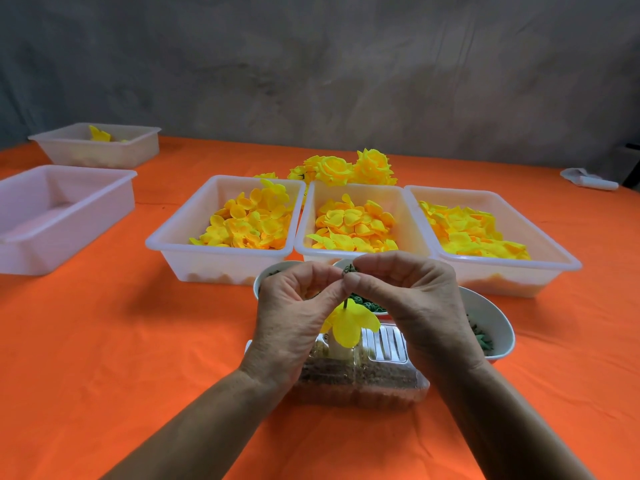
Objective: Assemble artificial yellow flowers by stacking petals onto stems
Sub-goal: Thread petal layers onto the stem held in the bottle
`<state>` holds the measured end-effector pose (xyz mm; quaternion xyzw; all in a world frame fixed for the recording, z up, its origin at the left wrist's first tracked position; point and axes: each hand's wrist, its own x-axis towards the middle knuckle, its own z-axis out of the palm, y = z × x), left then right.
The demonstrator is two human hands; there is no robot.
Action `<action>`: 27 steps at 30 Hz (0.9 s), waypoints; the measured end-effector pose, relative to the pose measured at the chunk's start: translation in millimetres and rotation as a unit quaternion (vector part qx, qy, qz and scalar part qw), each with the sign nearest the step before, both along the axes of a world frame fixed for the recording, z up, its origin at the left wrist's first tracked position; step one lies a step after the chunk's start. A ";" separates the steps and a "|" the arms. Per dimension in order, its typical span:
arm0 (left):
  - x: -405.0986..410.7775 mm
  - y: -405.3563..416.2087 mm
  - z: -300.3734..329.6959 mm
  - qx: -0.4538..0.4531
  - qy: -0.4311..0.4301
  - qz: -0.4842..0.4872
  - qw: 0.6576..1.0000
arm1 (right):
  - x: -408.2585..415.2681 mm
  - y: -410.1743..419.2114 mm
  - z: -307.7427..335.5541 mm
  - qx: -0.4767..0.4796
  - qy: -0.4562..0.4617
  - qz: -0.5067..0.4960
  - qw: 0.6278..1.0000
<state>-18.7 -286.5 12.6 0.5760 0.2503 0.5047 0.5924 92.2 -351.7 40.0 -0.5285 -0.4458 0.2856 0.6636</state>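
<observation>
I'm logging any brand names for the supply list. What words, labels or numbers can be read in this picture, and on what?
None: no readable text shows anywhere.
The white trays, the bowls and the clear plastic box show no readable print or label.
The small white thing at the far right is too blurred to tell.

Just below the fingertips of the left hand (294, 306), the yellow petal layer (349, 323) looks like thin matt foam or fabric. Beneath both hands, the clear plastic lidded box (388, 344) is glossy and ribbed. Beyond the fingers, the three translucent white plastic trays (180, 251) are smooth with a dull sheen. The orange cloth table cover (138, 341) is matt and slightly creased.
</observation>
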 end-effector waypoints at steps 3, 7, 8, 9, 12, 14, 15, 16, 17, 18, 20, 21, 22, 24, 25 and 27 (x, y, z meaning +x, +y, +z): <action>0.1 0.1 -1.3 0.003 -0.002 0.003 1.000 | -0.3 -0.3 -1.6 -0.001 -0.002 0.000 1.000; -0.8 1.3 -4.7 0.006 -0.001 0.002 1.000 | 0.8 1.8 -5.9 0.000 0.002 0.013 1.000; -1.3 1.8 -5.7 0.006 -0.002 0.001 1.000 | 1.1 2.1 -6.5 0.003 0.008 0.016 1.000; -1.9 1.9 -6.5 0.006 -0.003 0.000 1.000 | 1.4 2.5 -7.4 0.006 0.013 0.019 1.000; -2.5 2.3 -6.8 0.007 -0.007 -0.002 1.000 | 1.4 3.0 -8.5 0.012 0.024 0.026 0.999; -1.4 1.8 -5.1 0.007 -0.014 -0.004 1.000 | 0.6 3.5 -8.5 0.014 0.027 0.027 0.999; -1.0 1.2 -4.7 0.008 -0.018 -0.004 1.000 | 0.3 3.6 -8.8 0.018 0.032 0.027 0.999; -0.2 1.4 -2.9 0.009 -0.022 -0.004 1.000 | 0.4 4.7 -7.5 0.025 0.040 0.031 0.998; -0.1 0.2 -3.3 0.006 -0.023 -0.004 1.000 | -0.1 4.3 -8.6 0.030 0.051 0.034 0.998; 0.5 0.6 -2.0 0.006 -0.024 -0.004 1.000 | 0.3 5.1 -7.7 0.036 0.059 0.037 0.997; -0.3 -1.0 -2.7 0.009 -0.018 -0.005 1.000 | 0.2 5.3 -10.3 0.036 0.068 0.039 0.996; -1.0 -1.3 -3.1 0.011 -0.015 -0.006 1.000 | 0.4 5.7 -11.8 0.035 0.069 0.040 0.996; -1.8 -1.6 -3.4 0.015 -0.009 -0.006 1.000 | 0.8 5.7 -13.7 0.033 0.068 0.042 0.996; -3.1 -0.6 -4.6 0.017 0.008 0.004 1.000 | 1.6 6.1 -16.6 0.029 0.064 0.046 0.996; -3.2 0.4 -5.1 0.007 0.014 0.011 1.000 | 2.2 6.3 -18.0 0.028 0.062 0.048 0.997; -3.3 1.3 -3.7 -0.031 0.013 0.016 0.999 | 3.1 6.9 -20.4 0.024 0.058 0.047 0.997</action>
